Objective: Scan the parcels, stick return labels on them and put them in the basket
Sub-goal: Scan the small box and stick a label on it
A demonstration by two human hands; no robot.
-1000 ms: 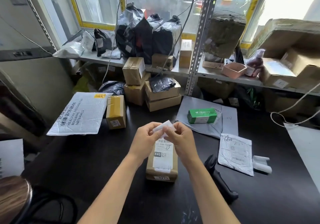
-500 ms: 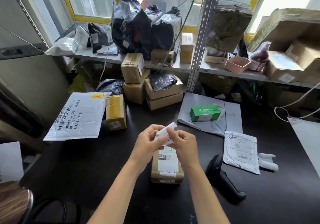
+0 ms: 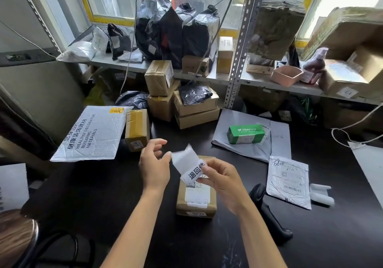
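A small cardboard parcel (image 3: 195,204) with a white shipping label lies on the black table (image 3: 103,195), right under my hands. Above it my right hand (image 3: 223,182) pinches a white return label (image 3: 187,164) printed with black characters, curled and tilted up to the left. My left hand (image 3: 154,166) is just left of it, its thumb tip at the label's left edge and its fingers loosely curled apart, holding nothing. A black handheld scanner (image 3: 267,211) lies on the table to the right of the parcel.
A white mailer (image 3: 288,180) and a label roll (image 3: 321,194) lie at right. Further back are a green box (image 3: 245,134) on a grey bag, a taped box (image 3: 136,128), a white bubble mailer (image 3: 93,135) and stacked cartons (image 3: 194,110). A pink tub (image 3: 286,76) sits on the shelf.
My hands have drawn apart. The left hand's fingers have come off the label, which now hangs unfolded from my right hand with its print showing.
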